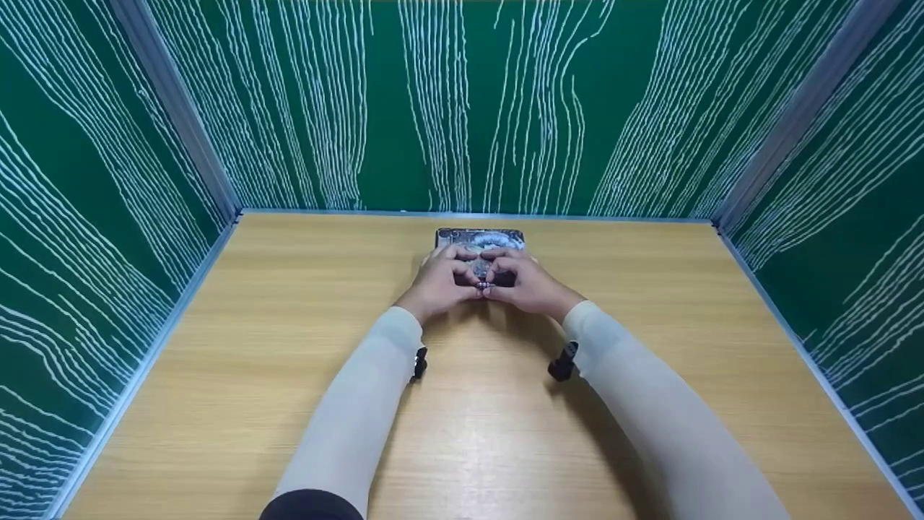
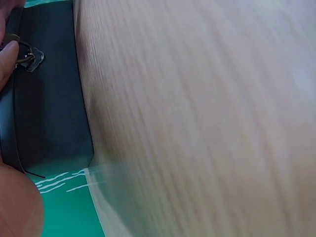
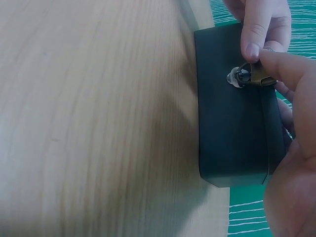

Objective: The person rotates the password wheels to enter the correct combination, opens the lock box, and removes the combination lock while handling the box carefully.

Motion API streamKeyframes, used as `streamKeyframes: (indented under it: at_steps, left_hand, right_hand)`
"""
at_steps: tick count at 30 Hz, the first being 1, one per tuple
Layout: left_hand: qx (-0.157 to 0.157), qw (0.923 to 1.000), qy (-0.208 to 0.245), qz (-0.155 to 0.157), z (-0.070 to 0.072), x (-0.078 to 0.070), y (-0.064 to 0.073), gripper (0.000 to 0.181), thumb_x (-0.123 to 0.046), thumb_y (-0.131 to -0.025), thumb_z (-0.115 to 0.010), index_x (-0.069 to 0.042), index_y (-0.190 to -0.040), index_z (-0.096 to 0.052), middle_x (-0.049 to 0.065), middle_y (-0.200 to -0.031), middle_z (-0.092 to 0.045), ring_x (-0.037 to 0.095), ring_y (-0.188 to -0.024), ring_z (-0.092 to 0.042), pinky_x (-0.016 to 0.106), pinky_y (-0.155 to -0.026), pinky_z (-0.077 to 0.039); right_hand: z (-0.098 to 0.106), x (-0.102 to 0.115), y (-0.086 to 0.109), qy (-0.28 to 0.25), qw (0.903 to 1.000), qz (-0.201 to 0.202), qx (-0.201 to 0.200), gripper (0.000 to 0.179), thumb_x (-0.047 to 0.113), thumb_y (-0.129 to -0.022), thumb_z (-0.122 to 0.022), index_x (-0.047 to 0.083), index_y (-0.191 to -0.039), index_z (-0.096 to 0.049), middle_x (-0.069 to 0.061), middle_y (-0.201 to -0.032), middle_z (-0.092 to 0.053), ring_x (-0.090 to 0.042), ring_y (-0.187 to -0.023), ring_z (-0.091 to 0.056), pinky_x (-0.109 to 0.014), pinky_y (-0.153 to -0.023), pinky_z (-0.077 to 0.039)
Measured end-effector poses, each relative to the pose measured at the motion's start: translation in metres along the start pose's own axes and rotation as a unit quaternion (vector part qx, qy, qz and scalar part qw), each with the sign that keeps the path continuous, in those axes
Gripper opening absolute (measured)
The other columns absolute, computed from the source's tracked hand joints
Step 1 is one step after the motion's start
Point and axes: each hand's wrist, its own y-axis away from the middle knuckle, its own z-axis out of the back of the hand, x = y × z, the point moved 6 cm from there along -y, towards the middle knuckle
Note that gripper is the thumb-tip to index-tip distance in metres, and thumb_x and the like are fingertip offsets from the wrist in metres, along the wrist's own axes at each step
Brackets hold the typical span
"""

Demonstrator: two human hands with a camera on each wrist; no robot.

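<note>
A dark box (image 3: pixel 229 133) with a patterned lid (image 1: pixel 498 237) stands near the back of the table. On its front is a brass-coloured latch (image 3: pixel 261 76), its wire loop lying at a small silvery catch plate (image 3: pixel 233 77). My left hand (image 1: pixel 438 282) reaches over the box from the left, thumb and curled forefinger pinching at the latch. From the other side my right hand (image 1: pixel 530 284) does likewise, its thumb across the brass part in the right wrist view. The two thumb tips nearly meet there and partly cover the latch. The other fingers lie over the lid.
The wooden table (image 1: pixel 476 419) reaches toward me under both forearms. Green walls (image 1: pixel 382 108) with white wavy lines enclose its back and sides, with grey posts (image 1: pixel 177 108) at the corners. Black wrist cameras (image 1: pixel 563 363) are strapped below the pale sleeves.
</note>
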Motion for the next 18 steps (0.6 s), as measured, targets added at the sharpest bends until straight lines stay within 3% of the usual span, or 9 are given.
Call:
streamKeyframes:
  at_steps: [9,18]
  left_hand:
    - [0.003,1.0,0.004,0.006,-0.0011,0.0023,-0.0003,0.017,-0.028,-0.092,-0.097,-0.014,-0.097,-0.087,-0.001,-0.156,-0.064,0.033,-0.164,-0.041,0.051,-0.142,-0.022]
    - [0.003,0.9999,0.004,0.012,-0.0016,0.0022,-0.0004,0.014,-0.028,-0.093,-0.096,-0.018,-0.095,-0.088,-0.003,-0.159,-0.064,0.033,-0.163,-0.042,0.052,-0.142,-0.024]
  right_hand:
    - [0.0,-0.0001,0.0003,-0.014,0.9999,-0.003,0.0,0.008,0.022,-0.104,-0.082,0.02,-0.104,-0.075,-0.004,-0.172,-0.056,-0.041,-0.165,-0.036,-0.071,-0.14,-0.015]
    - [0.0011,0.0004,0.002,-0.028,0.9995,-0.013,0.012,0.007,0.023,-0.107,-0.078,0.021,-0.112,-0.074,-0.003,-0.174,-0.053,-0.042,-0.166,-0.034,-0.072,-0.139,-0.017]
